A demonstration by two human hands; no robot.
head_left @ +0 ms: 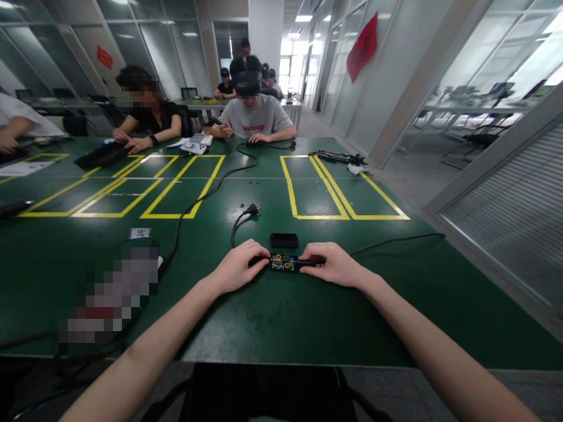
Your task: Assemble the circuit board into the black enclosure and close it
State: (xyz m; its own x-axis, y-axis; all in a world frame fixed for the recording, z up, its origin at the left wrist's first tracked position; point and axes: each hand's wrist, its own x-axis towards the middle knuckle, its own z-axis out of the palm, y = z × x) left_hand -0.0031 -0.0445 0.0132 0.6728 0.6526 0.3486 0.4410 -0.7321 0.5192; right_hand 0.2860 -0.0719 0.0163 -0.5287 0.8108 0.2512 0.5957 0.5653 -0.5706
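An opened black power adapter (284,264) lies on the green table in front of me, its circuit board with round orange-ringed parts facing up. My left hand (240,266) pinches its left end between thumb and fingers. At the other end, my right hand (334,265) is closed around the black cable (310,262) where it meets the case. Just beyond the adapter rests its detached black cover (284,240). A short cord with a black mains plug (251,209) curves up from behind my left hand. From my right hand another cord (396,240) runs off to the right.
To the left is a blurred-out object (116,293) beside a long black cable (178,228). Yellow tape (316,217) marks rectangles on the table (246,328). A folded black tripod (338,157) lies at the far right. Co-workers sit across the table, handling things.
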